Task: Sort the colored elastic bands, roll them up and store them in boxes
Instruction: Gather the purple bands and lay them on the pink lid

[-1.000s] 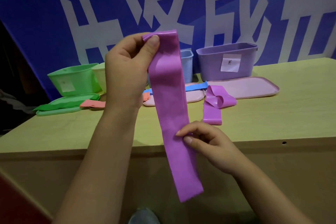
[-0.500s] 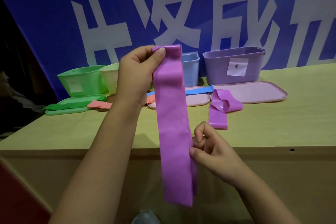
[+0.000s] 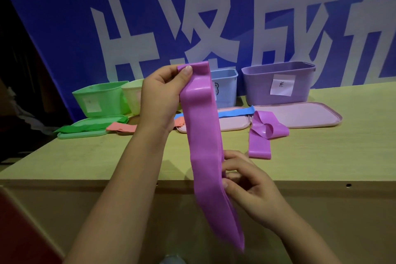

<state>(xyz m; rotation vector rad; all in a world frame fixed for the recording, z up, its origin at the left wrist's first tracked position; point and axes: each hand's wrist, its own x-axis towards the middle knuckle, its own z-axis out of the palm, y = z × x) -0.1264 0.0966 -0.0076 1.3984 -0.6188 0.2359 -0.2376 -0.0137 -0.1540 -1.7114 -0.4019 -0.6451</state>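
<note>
Head view: the left hand [image 3: 162,94] holds up the top end of a long purple band [image 3: 203,146], thumb and fingers pinched on it, so the grip is closed on the band. The band hangs in front of the near edge of the table [image 3: 321,163]; its bottom end is blurred. The right hand [image 3: 246,184] pinches the band's right edge about midway down, fingers curled.

The left hand and the band hide part of the pale green box [image 3: 132,96] and the blue box [image 3: 225,85], whose sticker cannot be read. The purple box [image 3: 278,83], far right, carries a white label with a handwritten mark too small to read. The green box [image 3: 100,98] has a faint label. Nothing shows of the boxes' insides.

A second purple band [image 3: 263,135] lies twisted on the table. A blue band [image 3: 235,111] lies across a pink lid [image 3: 233,123].
</note>
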